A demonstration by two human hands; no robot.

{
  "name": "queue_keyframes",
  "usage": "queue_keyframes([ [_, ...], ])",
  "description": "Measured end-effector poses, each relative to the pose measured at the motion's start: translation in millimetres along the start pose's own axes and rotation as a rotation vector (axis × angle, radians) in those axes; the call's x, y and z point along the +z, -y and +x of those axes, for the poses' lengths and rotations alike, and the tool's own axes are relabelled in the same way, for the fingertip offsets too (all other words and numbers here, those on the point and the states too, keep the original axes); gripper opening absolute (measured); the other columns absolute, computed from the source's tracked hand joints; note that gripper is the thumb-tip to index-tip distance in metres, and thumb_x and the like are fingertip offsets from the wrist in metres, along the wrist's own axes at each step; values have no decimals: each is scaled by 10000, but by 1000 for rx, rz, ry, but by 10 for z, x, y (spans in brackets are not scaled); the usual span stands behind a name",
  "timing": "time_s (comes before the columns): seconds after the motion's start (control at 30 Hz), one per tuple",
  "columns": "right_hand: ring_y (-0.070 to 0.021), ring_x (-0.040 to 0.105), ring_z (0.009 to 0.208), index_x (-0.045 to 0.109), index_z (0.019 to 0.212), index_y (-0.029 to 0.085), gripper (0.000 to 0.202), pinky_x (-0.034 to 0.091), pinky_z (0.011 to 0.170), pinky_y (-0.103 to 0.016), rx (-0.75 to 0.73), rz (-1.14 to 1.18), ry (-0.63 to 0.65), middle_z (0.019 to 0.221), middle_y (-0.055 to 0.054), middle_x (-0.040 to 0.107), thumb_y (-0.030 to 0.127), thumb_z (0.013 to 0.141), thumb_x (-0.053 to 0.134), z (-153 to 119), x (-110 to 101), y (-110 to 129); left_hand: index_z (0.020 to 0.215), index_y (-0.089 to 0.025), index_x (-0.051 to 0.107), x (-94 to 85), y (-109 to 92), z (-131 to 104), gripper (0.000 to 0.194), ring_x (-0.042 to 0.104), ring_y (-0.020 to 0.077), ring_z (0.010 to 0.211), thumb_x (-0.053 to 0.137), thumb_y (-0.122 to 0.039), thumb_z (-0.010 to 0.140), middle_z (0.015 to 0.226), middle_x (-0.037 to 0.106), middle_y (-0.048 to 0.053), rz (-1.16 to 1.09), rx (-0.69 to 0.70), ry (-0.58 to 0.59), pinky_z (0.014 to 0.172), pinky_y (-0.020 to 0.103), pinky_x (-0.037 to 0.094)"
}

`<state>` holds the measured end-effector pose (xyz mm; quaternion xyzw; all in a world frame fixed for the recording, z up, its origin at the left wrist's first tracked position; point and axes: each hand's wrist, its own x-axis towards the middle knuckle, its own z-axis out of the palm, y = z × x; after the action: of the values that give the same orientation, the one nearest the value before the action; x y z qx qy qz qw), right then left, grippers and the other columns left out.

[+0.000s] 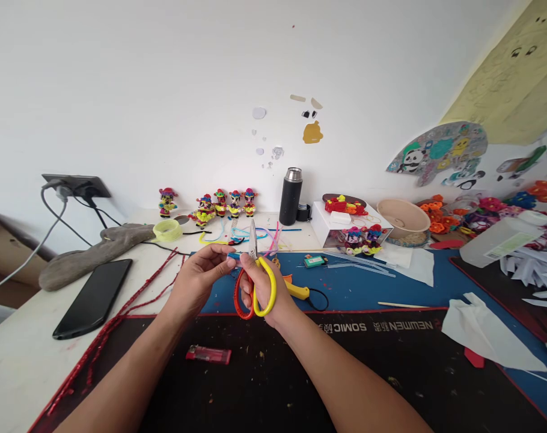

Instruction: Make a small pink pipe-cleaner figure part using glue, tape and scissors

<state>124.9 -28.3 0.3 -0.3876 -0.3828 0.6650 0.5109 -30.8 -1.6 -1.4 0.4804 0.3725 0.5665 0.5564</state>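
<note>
In the middle of the view my left hand (198, 273) is closed, its thumb and fingertips pinching a small blue piece (234, 256), perhaps fuzzy stem; its exact kind is too small to tell. Close beside it, my right hand (265, 287) grips scissors (271, 288) with one yellow and one red handle loop. The blades point up, away from me, and look closed. Fingertips of my right hand reach the blue piece's right end. Below my hands a red lighter (209, 354) lies on the black mat (255, 391). Behind my right wrist is a yellow-handled tool (297, 290), partly hidden.
Red fuzzy stems (133, 304) and a black phone (93, 299) lie left, near driftwood (95, 252). Small colourful figures (204, 209) line the wall. A black thermos (291, 197) stands open beside a white box (332, 225). White paper scraps (485, 331) lie right.
</note>
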Motion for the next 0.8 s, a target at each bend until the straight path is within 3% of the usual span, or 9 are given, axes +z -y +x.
queue_keyframes([
  [0.17,-95,423,305,519,862,236,629,297,320,-208,-25,11,0,466,112,487,805,788,776,1,-8,-12,1018,-208,857,-10,32,-9,402,729,212,928,1024,-378,694,969,817,77,5,17,38,856,304,589],
  [0.4,-88,406,292,516,833,236,635,295,308,-199,-10,28,14,442,115,469,805,767,790,6,-14,-19,978,-201,847,-25,52,-8,369,737,215,879,1016,-382,705,932,818,79,24,26,45,825,314,593],
  [0.7,-84,387,293,522,796,229,629,279,306,-205,11,42,14,432,110,451,801,776,783,-1,-16,-12,1105,-220,847,-6,6,-31,446,735,222,984,1016,-324,706,1058,820,86,0,34,109,886,313,598],
  [0.8,-84,383,295,533,802,225,624,280,311,-208,16,46,24,431,109,442,800,790,773,-5,-15,-12,1071,-211,850,7,-7,-37,400,733,214,934,1009,-309,717,1003,814,85,-7,36,127,858,312,603],
])
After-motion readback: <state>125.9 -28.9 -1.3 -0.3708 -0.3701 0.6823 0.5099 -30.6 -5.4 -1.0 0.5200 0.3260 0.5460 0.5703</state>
